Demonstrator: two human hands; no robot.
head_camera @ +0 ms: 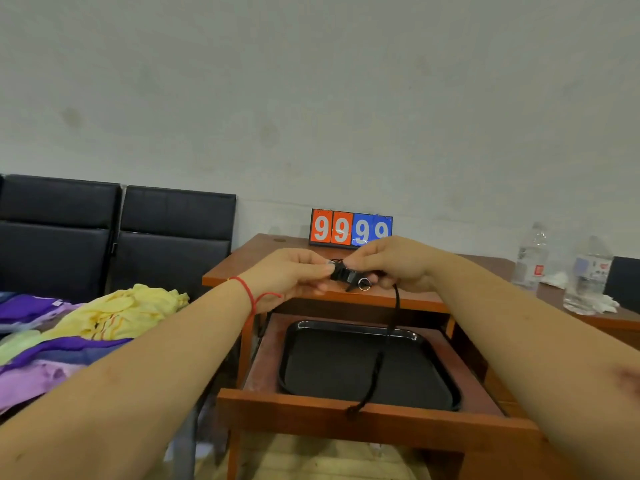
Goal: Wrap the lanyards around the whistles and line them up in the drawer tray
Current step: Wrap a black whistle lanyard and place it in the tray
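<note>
I hold a black whistle in the air above a small wooden desk, with a metal ring at its right end. My left hand pinches its left end. My right hand grips the right side, where the black lanyard comes out. Some cord is coiled round the whistle body. The rest hangs down over the black tray in the open drawer, and its end reaches the drawer's front edge. Nothing lies in the tray.
A flip scoreboard showing 9s stands at the desk's back. Two water bottles and crumpled tissues sit on the table to the right. Black chairs and a heap of yellow and purple cloth lie to the left.
</note>
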